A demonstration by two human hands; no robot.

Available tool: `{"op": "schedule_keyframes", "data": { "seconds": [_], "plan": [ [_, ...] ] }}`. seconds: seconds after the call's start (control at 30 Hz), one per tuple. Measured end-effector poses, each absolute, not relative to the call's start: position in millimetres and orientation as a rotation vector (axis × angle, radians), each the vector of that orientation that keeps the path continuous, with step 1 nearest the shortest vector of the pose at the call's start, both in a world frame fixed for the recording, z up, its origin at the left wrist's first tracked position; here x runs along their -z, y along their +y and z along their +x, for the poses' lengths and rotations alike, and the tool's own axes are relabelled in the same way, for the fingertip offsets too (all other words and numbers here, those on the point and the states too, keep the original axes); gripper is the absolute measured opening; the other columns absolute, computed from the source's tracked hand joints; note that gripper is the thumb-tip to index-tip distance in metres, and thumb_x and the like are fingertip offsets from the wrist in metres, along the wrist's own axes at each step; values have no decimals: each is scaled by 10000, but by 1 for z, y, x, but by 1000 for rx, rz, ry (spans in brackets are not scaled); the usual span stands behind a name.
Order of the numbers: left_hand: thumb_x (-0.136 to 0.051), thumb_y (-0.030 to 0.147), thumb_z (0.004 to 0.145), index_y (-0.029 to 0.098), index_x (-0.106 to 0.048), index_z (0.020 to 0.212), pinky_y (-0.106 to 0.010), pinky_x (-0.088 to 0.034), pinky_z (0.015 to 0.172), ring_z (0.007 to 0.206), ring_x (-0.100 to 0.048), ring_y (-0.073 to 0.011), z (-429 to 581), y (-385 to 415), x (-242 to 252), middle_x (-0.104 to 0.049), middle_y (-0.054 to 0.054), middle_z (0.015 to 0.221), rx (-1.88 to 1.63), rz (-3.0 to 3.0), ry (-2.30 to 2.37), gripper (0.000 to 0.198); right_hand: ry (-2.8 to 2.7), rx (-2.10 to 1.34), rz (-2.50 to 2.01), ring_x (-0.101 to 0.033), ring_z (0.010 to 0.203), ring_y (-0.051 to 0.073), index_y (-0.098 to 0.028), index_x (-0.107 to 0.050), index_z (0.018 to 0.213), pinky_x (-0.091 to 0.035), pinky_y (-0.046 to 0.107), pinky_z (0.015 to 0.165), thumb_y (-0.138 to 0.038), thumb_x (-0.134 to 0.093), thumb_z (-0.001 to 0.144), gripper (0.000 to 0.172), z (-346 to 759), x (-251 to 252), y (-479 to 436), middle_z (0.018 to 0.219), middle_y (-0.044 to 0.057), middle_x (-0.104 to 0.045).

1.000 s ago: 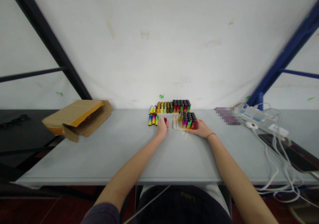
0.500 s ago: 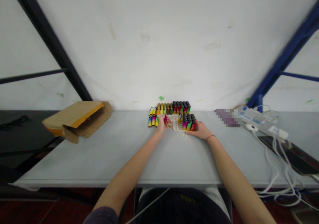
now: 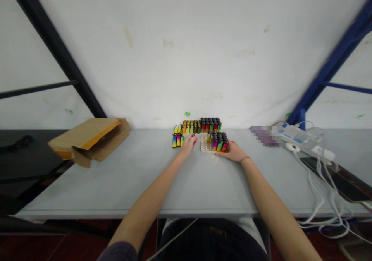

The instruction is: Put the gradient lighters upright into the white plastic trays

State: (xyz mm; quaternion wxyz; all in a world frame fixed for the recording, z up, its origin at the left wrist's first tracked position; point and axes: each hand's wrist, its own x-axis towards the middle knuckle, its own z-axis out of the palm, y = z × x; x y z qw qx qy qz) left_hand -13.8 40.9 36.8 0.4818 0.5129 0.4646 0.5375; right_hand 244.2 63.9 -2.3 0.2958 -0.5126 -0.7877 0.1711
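A white slotted tray partly filled with upright multicoloured lighters sits at the far middle of the grey table. My right hand grips the tray's right near corner, fingers curled against it. My left hand is just left of the tray with its fingers closed round a lighter; only a dark reddish tip shows at the fingertips. A few loose lighters lie flat just left of that hand. Behind them, a long row of lighters stands against the wall.
An open cardboard box lies on its side at the table's left. At the right are a power strip, tangled white cables, a dark flat device and a blurred purple item. Metal frame struts rise at both sides.
My left hand, which took a lighter from the loose group and raised it beside the tray, has dipped slightly and covers most of it now. My right hand stays on the tray.
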Motion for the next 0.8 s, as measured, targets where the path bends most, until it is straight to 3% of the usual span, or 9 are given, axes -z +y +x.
{"op": "schedule_keyframes", "data": {
  "seconds": [0.23,0.43,0.6,0.8],
  "plan": [
    [-524,182,819,208,-559,719,-249,-378,706,698,-488,-154,-13,35,-37,-507,30,654,-1419,1559,1257,109,-2116,-459,-1374,-658,1031,311,-191,-593,1168,-524,470,946,-569,-816,655,676,245,3,65,1135,125,-718],
    [-543,234,852,205,-589,777,-241,-390,695,700,-502,-149,-13,39,-31,-530,32,676,-1405,1565,1255,92,-2094,-468,-1360,-671,1014,314,-192,-610,1136,-536,451,922,-558,-833,639,656,244,2,64,1115,131,-727],
    [-596,309,858,207,-533,688,-253,-357,634,643,-470,-150,-12,38,-25,-496,28,627,-1399,1658,1267,208,-2121,-476,-1343,-662,1026,307,-198,-594,1140,-522,472,951,-582,-811,646,662,244,2,65,1123,122,-720],
    [-576,178,836,218,-450,613,-262,-308,633,614,-412,-153,-12,36,-32,-436,36,579,-1402,1642,1364,260,-2114,-459,-1360,-658,1020,317,-188,-598,1145,-529,468,925,-587,-813,641,677,245,3,65,1116,133,-717]
  ]
}}
